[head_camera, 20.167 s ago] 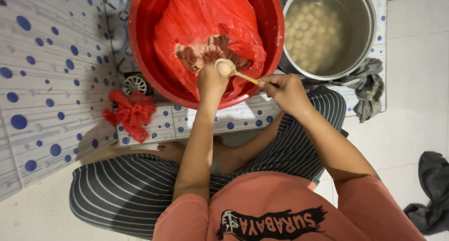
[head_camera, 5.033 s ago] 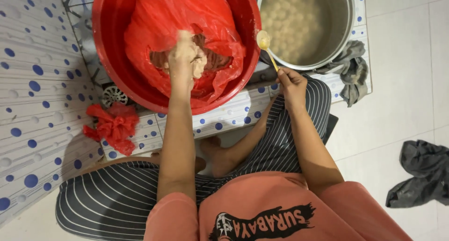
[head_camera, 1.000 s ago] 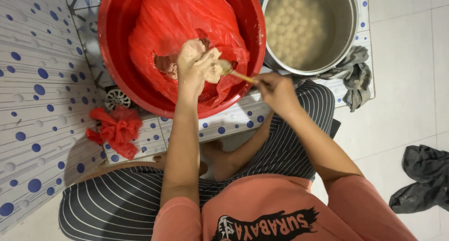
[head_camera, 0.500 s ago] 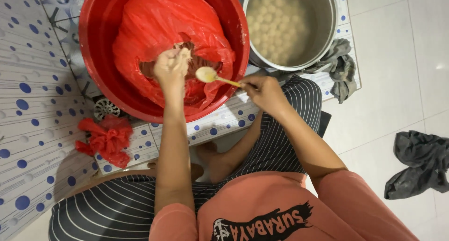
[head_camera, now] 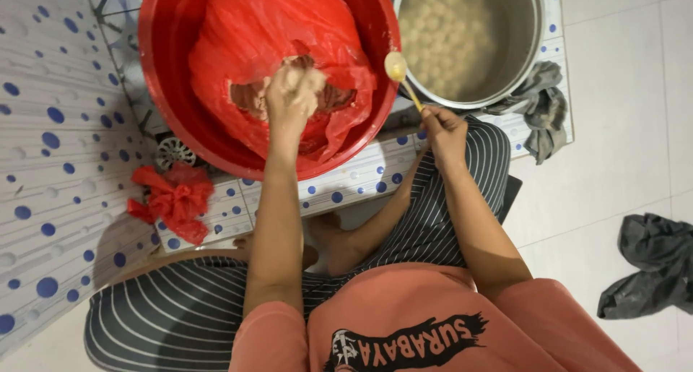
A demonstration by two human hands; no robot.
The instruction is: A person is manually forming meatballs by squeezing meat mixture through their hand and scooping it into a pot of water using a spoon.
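Spoon (head_camera: pixel 396 67) in right hand (head_camera: pixel 443 130), over pot (head_camera: pixel 530 68) rim; left hand (head_camera: pixel 292 94) in basin (head_camera: pixel 170 137)

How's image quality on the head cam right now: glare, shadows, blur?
Head view: even indoor light, mild glare on the red basin rim and the steel pot wall; a soft shadow on the dotted floor by the knee; the left hand in the mix and the right hand holding the spoon look sharp, little motion blur; slight wide-angle bending at the edges.

Glossy round red plastic basin (head_camera: pixel 162 76) lined with crinkled red plastic film (head_camera: pixel 274 32); beside the basin, a dull-sheened round metal pot (head_camera: pixel 530 47) and a rumpled matt grey cloth (head_camera: pixel 541 108).
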